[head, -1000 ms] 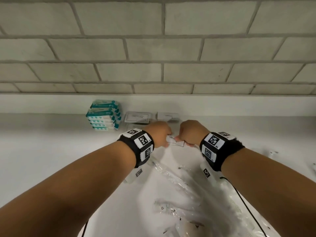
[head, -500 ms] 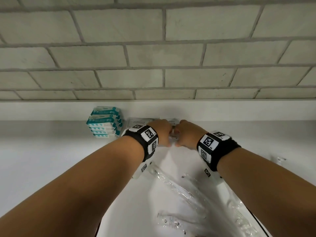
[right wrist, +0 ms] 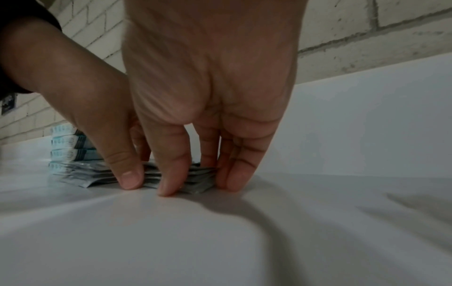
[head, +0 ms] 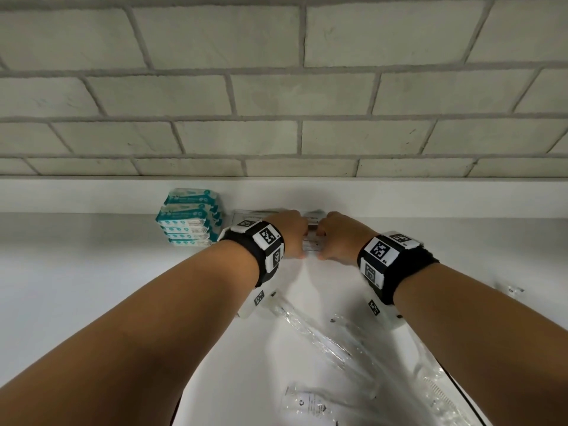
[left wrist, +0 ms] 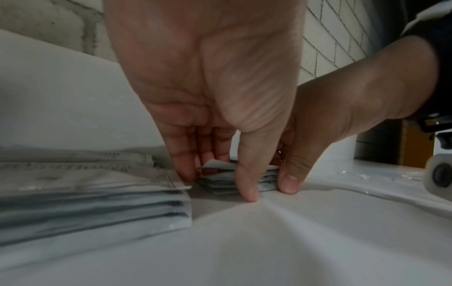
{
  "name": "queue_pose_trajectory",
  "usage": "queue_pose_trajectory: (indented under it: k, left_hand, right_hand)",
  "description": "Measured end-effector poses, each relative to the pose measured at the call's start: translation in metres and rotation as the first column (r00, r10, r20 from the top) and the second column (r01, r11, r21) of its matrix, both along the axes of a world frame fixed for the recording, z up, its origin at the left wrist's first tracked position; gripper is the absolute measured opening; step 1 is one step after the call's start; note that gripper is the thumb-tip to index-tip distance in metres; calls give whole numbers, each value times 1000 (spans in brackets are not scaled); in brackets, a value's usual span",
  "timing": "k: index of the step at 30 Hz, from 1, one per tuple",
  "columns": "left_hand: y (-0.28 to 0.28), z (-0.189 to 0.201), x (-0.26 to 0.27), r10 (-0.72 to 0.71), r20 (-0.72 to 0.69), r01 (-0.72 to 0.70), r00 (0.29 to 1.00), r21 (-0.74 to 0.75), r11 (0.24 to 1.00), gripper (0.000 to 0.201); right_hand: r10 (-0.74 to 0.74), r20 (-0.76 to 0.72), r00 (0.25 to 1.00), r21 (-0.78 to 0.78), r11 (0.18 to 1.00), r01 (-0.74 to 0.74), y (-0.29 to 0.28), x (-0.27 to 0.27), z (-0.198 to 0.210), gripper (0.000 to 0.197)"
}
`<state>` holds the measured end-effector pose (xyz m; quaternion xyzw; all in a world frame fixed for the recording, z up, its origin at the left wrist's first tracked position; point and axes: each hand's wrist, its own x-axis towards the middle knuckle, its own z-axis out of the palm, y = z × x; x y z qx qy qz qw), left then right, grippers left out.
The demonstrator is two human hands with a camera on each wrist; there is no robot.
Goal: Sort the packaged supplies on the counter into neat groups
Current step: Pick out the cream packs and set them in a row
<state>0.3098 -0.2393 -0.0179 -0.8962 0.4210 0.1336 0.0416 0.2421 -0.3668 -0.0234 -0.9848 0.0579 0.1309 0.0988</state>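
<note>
Both hands at the back of the white desk [head: 92,272], near the wall. Left hand [head: 292,232] and right hand [head: 338,238] press a small stack of packets [right wrist: 195,178] from both sides, fingertips on the desk. Larger flat stack [left wrist: 93,193] just left; teal packs [head: 190,218] beyond. Clear wrapped items [head: 338,348] lie nearer the front edge.

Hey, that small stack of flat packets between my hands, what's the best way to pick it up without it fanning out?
Grip the small packet stack by its two short ends, left hand and right hand coming in from opposite sides, thumbs at the near edge. The packets are thin, loose and slightly uneven, so squeezing inward from both ends probably keeps them aligned; lifting from the top alone would likely take only one.
</note>
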Motion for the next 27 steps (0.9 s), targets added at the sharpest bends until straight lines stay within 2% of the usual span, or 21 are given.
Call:
queue_pose_trajectory:
  k: [2,4,6,8,10,13,16,18,19,21,23,25,27]
  left_hand:
    - [0,2,-1,0,4,0,1000,-9,1000,36]
    - [1,5,-2,-6,21,6,1000,-27,1000,49]
    - [6,12,-4,-9,68,14,998,-70,997,59]
    - [14,22,-10,18,85,-4,996,-166,986,56]
    - [23,30,-20,30,60,-17,998,-200,980,48]
    - [40,29,-48,-36,-75,24,997,-153,988,42]
    - [60,18,-89,-117,-232,93,966,-111,989,48]
    - [75,11,-113,-143,-284,138,948,-39,990,46]
    - [84,7,-122,-161,-276,160,948,-26,987,41]
    - [104,0,-133,-163,-220,157,962,-45,987,31]
    - [120,-3,-144,-62,-168,56,984,-42,998,31]
    - [125,-1,-162,-14,-109,0,994,-126,992,32]
    - [118,9,-191,-96,-87,67,992,-285,956,24]
  right_hand:
    - [-19,3,1000,22,1000,19,0,-1,1,41]
    - [-55,23,998,92,994,53,-2,-5,2,66]
    - [-100,41,994,142,986,93,-6,-15,5,74]
    - [-140,30,990,137,981,134,-12,-28,10,66]
    - [-141,-11,990,77,987,141,-19,-47,18,52]
    - [-72,-137,988,-6,997,72,-20,-84,30,38]
    - [-6,-321,947,-9,1000,3,-11,-130,34,30]
    - [37,-382,923,-4,999,-42,-7,-159,33,25]
    - [64,-353,933,5,998,-67,-5,-174,32,23]
    - [108,-161,981,30,994,-104,0,-203,32,22]
    - [153,15,988,93,984,-154,11,-233,31,25]
    - [272,16,962,107,956,-272,25,-261,27,35]
    - [375,-95,922,20,927,-375,32,-282,18,41]
